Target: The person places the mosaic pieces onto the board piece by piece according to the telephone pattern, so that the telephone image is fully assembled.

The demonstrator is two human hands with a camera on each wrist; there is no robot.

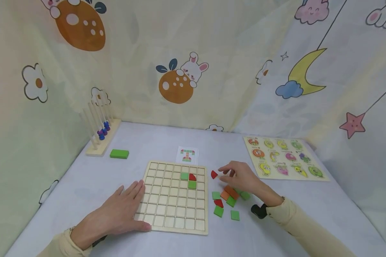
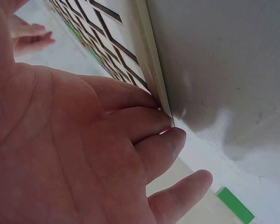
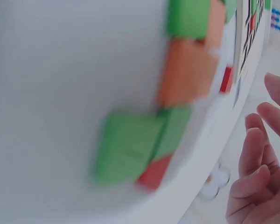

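A wooden grid board (image 1: pixel 170 200) holds a light green square (image 1: pixel 184 176), a red quarter-round piece (image 1: pixel 192 177) and a green square (image 1: pixel 192 184) near its upper right. My left hand (image 1: pixel 122 210) rests flat with its fingers along the board's left edge, also seen as a palm (image 2: pixel 70 149) in the left wrist view. My right hand (image 1: pixel 242 177) is above the table beside a loose red piece (image 1: pixel 214 174), its fingers slightly bent and holding nothing; the right wrist view shows the fingers (image 3: pixel 254 154) apart from the blocks.
Loose green, orange and red blocks (image 1: pixel 231 192) lie right of the board. A pattern card (image 1: pixel 187 155) is behind it. A green block (image 1: pixel 119 154) and a peg stand (image 1: pixel 103 141) are at the left, a fruit puzzle board (image 1: pixel 284 157) at the right.
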